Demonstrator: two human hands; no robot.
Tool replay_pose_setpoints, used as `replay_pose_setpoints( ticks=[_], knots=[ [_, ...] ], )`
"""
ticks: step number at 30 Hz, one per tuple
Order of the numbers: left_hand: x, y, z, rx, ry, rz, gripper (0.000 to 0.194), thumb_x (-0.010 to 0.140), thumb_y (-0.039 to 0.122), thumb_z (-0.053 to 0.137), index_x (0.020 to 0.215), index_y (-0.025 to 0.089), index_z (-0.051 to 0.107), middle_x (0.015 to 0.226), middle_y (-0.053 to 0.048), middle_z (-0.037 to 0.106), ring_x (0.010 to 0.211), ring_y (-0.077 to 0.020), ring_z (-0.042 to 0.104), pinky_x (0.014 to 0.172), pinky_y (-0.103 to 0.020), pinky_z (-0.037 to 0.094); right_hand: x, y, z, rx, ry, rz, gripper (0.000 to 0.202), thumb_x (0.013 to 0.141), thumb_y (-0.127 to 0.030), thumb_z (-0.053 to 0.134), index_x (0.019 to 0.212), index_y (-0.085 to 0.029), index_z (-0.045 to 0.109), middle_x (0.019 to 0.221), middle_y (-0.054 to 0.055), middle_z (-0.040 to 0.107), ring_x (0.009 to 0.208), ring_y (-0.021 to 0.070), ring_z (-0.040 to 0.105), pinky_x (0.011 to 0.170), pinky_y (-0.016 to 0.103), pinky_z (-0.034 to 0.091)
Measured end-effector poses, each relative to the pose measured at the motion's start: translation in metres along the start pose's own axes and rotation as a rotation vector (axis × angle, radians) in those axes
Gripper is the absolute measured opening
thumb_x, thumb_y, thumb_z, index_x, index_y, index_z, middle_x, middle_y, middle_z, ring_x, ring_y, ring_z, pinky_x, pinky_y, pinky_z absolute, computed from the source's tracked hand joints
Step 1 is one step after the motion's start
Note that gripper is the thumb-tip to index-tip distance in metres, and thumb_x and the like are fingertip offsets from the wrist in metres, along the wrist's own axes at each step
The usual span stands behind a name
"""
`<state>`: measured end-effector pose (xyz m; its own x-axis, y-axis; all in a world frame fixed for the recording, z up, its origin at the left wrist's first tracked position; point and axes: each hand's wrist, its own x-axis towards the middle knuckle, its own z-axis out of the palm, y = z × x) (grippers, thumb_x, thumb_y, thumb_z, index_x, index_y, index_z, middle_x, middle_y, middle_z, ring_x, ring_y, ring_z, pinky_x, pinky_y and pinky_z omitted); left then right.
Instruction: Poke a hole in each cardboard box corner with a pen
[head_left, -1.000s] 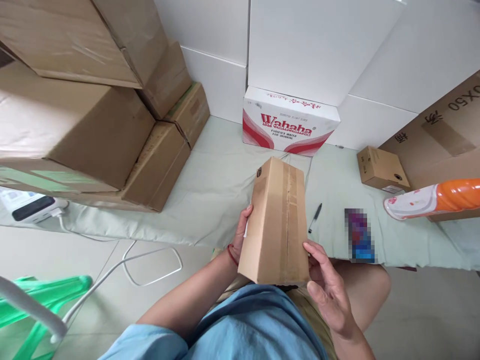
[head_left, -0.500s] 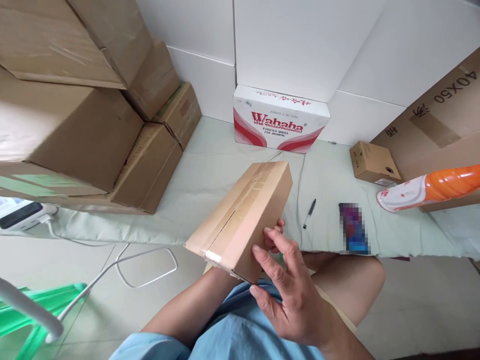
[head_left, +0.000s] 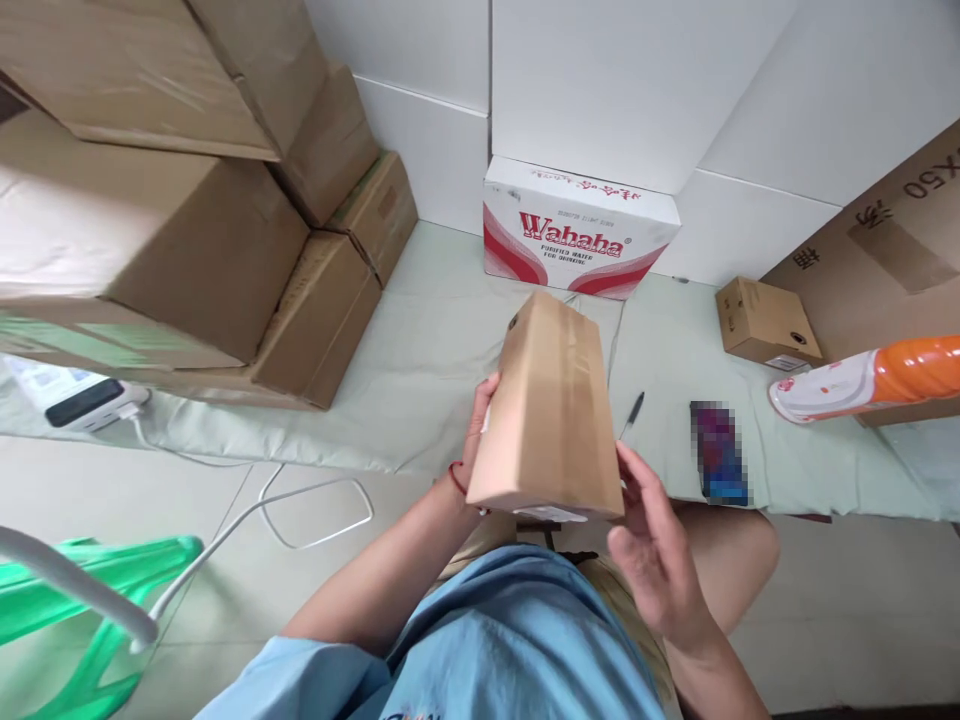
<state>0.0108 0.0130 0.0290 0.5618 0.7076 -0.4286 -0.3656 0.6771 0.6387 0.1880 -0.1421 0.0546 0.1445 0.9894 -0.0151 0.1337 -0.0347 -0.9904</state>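
Note:
A closed brown cardboard box [head_left: 555,410], taped along its top face, is held up over the front edge of the table. My left hand [head_left: 478,425] grips its left side; a red cord circles the wrist, and some of the fingers are hidden by the box. Beside the box's lower right corner is my right hand [head_left: 654,540], fingers apart, the fingertips at or very near the cardboard. A black pen [head_left: 634,412] lies just right of the box, and a pixelated phone-like item [head_left: 720,452] lies farther right.
Large cartons [head_left: 195,230] are stacked at the left. A Wahaha carton [head_left: 577,235] stands against the wall. A small brown box [head_left: 769,325] and an orange-and-white bottle [head_left: 870,380] are at the right. A white device [head_left: 97,400] with a cable sits at the left edge.
The box has turned more upright and shifted right, showing another face. My left hand has come into view on its left side. My right hand has moved right, off the box's broad side.

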Motion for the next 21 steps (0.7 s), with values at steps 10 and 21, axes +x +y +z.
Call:
replay_pose_setpoints(
  ticks=[10,21],
  knots=[
    [-0.013,0.007,0.032,0.320,0.201,0.265,0.107,0.075,0.070,0.090,0.160,0.019,0.049,0.149,-0.018,0.066,0.145,-0.0434,0.056,0.124,-0.053,0.041,0.011,0.015,0.001,0.372,-0.052,0.257,0.114,0.078,-0.082,0.083,0.172,-0.036,0.037,0.174,0.011,0.047,0.162,0.0371,0.045,0.126,0.056,0.048],
    [-0.036,-0.012,0.032,0.345,0.072,0.276,0.080,0.087,0.060,0.086,0.152,0.019,0.062,0.154,-0.017,0.060,0.148,-0.0405,0.051,0.129,-0.054,0.035,0.031,0.033,0.005,0.689,0.213,0.437,0.072,0.088,-0.087,0.064,0.129,-0.030,0.080,0.135,0.006,0.080,0.144,0.0377,0.065,0.126,0.062,0.049]
  ],
)
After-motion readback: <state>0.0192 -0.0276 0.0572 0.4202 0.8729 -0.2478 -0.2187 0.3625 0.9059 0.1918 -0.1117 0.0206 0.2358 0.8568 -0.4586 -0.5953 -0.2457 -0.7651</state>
